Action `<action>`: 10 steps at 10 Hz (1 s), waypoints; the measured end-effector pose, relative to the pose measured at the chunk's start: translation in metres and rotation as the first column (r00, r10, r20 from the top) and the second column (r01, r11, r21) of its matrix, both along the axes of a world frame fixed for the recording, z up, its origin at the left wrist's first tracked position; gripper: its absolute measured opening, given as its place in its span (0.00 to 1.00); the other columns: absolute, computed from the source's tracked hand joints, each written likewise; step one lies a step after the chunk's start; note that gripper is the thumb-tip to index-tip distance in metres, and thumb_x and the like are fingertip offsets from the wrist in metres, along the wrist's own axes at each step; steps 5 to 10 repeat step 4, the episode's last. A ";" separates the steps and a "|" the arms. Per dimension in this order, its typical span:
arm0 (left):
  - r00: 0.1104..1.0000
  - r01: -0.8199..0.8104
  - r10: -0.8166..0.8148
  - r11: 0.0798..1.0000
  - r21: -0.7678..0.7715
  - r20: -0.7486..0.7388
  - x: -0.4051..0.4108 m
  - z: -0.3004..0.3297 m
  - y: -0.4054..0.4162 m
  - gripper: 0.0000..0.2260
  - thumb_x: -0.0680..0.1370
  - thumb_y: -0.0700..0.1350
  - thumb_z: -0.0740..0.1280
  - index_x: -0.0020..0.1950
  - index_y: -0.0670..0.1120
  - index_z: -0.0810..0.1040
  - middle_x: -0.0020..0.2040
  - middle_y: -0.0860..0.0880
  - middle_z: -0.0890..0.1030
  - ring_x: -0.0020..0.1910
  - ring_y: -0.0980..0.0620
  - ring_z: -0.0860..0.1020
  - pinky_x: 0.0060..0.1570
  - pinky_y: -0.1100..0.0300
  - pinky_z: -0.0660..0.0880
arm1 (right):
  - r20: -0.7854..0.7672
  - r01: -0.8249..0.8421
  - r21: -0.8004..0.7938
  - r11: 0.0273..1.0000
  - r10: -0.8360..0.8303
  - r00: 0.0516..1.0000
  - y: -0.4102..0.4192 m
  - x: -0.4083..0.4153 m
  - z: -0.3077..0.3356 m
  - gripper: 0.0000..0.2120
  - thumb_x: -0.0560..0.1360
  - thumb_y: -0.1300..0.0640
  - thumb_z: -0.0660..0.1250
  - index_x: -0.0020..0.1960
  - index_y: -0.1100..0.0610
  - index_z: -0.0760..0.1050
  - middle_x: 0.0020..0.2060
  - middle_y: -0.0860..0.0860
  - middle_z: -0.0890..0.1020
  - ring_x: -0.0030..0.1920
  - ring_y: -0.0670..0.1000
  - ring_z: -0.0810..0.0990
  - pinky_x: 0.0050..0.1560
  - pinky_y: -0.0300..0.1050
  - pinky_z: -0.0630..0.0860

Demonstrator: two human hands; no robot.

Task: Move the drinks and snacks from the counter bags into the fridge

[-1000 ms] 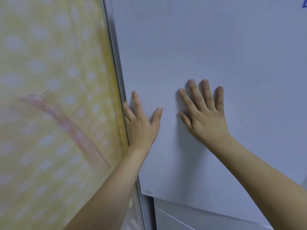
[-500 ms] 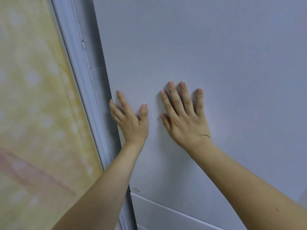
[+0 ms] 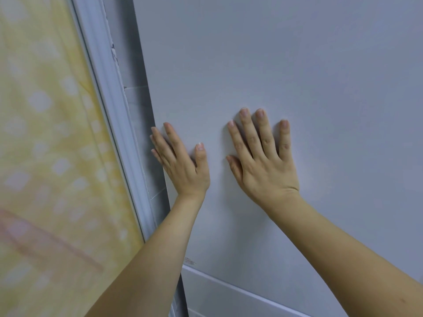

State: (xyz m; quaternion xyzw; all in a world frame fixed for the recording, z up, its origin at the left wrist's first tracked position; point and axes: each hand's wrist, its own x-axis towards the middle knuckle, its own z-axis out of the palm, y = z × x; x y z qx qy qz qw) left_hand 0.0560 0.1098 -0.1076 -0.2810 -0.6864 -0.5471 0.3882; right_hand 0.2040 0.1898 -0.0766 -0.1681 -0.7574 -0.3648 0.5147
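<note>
Both hands lie flat against the fridge door (image 3: 297, 76), a plain pale grey panel that fills the centre and right of the frame. The right hand (image 3: 265, 161) sits a little right of centre, palm on the door, its four fingers straight and spread, pointing toward the top of the frame, the thumb angled out to the left. It holds nothing. The left hand (image 3: 183, 165) sits just left of it, near the door's left edge. Its palm and thumb rest on the door face, the thumb pointing up, and its fingers are straight and reach up and left to the very edge of the panel, the outer ones over the edge. It too holds nothing. The two hands are near each other but do not touch. Both bare forearms run in from the lower edge of the frame.

At the lower centre a second grey panel (image 3: 229, 296) begins below the door, set apart from it by a thin light seam that slants down to the right. Left of the door a narrow darker strip shows the fridge side, and beside that stands a pale moulded frame (image 3: 109, 106) running from the upper left down to the lower centre. The left third of the frame is filled by a blurred yellow curtain (image 3: 45, 133) with white dots and a faint pink band in the lower left.
</note>
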 end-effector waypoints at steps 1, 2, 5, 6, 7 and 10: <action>1.000 -0.004 0.004 1.000 -0.021 0.013 0.003 0.002 -0.002 0.34 0.81 0.59 0.50 0.81 0.40 0.51 0.80 0.35 0.49 0.80 0.39 0.48 0.77 0.42 0.43 | 0.008 0.004 -0.018 1.000 -0.004 1.000 -0.002 0.002 0.002 0.29 0.83 0.45 0.52 0.80 0.57 0.53 0.78 0.56 0.56 0.78 0.57 0.49 0.76 0.62 0.41; 1.000 -0.001 0.002 0.998 -0.065 0.023 0.003 0.002 -0.006 0.34 0.81 0.59 0.50 0.81 0.39 0.50 0.80 0.35 0.47 0.80 0.38 0.47 0.77 0.42 0.43 | 0.017 -0.010 -0.056 0.998 0.011 1.000 -0.005 0.005 0.003 0.29 0.83 0.45 0.54 0.79 0.57 0.55 0.78 0.55 0.56 0.78 0.57 0.50 0.76 0.62 0.42; 0.999 0.001 0.007 0.982 -0.187 0.046 0.011 0.007 -0.024 0.36 0.81 0.62 0.49 0.81 0.41 0.47 0.81 0.37 0.45 0.80 0.41 0.45 0.77 0.40 0.45 | 0.017 -0.109 -0.181 0.977 0.114 0.993 -0.019 0.018 0.011 0.30 0.82 0.48 0.55 0.79 0.60 0.53 0.79 0.55 0.56 0.78 0.56 0.51 0.77 0.58 0.44; 0.999 0.001 0.007 0.982 -0.187 0.046 0.011 0.007 -0.024 0.36 0.81 0.62 0.49 0.81 0.41 0.47 0.81 0.37 0.45 0.80 0.41 0.45 0.77 0.40 0.45 | 0.017 -0.109 -0.181 0.977 0.114 0.993 -0.019 0.018 0.011 0.30 0.82 0.48 0.55 0.79 0.60 0.53 0.79 0.55 0.56 0.78 0.56 0.51 0.77 0.58 0.44; 0.999 0.001 0.007 0.982 -0.187 0.046 0.011 0.007 -0.024 0.36 0.81 0.62 0.49 0.81 0.41 0.47 0.81 0.37 0.45 0.80 0.41 0.45 0.77 0.40 0.45 | 0.017 -0.109 -0.181 0.977 0.114 0.993 -0.019 0.018 0.011 0.30 0.82 0.48 0.55 0.79 0.60 0.53 0.79 0.55 0.56 0.78 0.56 0.51 0.77 0.58 0.44; 0.999 0.001 0.007 0.982 -0.187 0.046 0.011 0.007 -0.024 0.36 0.81 0.62 0.49 0.81 0.41 0.47 0.81 0.37 0.45 0.80 0.41 0.45 0.77 0.40 0.45 | 0.017 -0.109 -0.181 0.977 0.114 0.993 -0.019 0.018 0.011 0.30 0.82 0.48 0.55 0.79 0.60 0.53 0.79 0.55 0.56 0.78 0.56 0.51 0.77 0.58 0.44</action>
